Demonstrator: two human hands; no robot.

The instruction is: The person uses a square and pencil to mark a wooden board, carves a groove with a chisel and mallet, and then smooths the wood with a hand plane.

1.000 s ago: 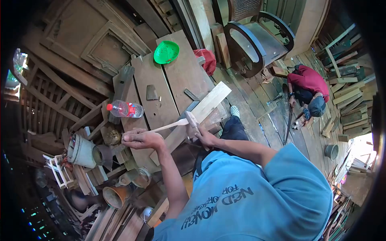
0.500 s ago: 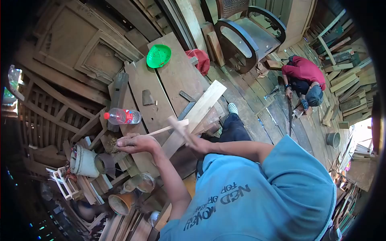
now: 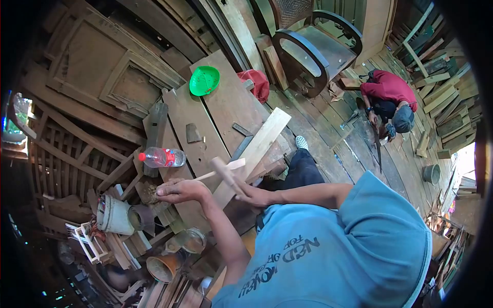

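My right hand [image 3: 255, 197] is closed round a short, thick wooden stick [image 3: 224, 172], its far end pointing up and left. The stick crosses over a pale wooden strip [image 3: 235, 164] that widens at its right end. This strip's narrow end runs to my left hand [image 3: 181, 191], whose fingers are pressed together by the worktable's left side; what they hold is hidden. A rough brown clump [image 3: 149, 193] shows at the left fingertips. Below both pieces a long pale board [image 3: 267, 136] lies slanted on the worktable [image 3: 179, 110], beside a dark try square [image 3: 241, 141].
On the worktable are a plastic bottle [image 3: 163, 157], a green dish [image 3: 204, 81] and a small dark block [image 3: 193, 133]. A wooden armchair [image 3: 318, 49] stands beyond. To the right, a person in red [image 3: 393, 92] crouches with a saw [image 3: 379, 149]. Buckets [image 3: 114, 214] and wood scraps crowd the lower left.
The thick stick in my right hand, blurred before, is now sharper and slightly lower. The whole view has shifted a little, and my left hand keeps its place by the table's side.
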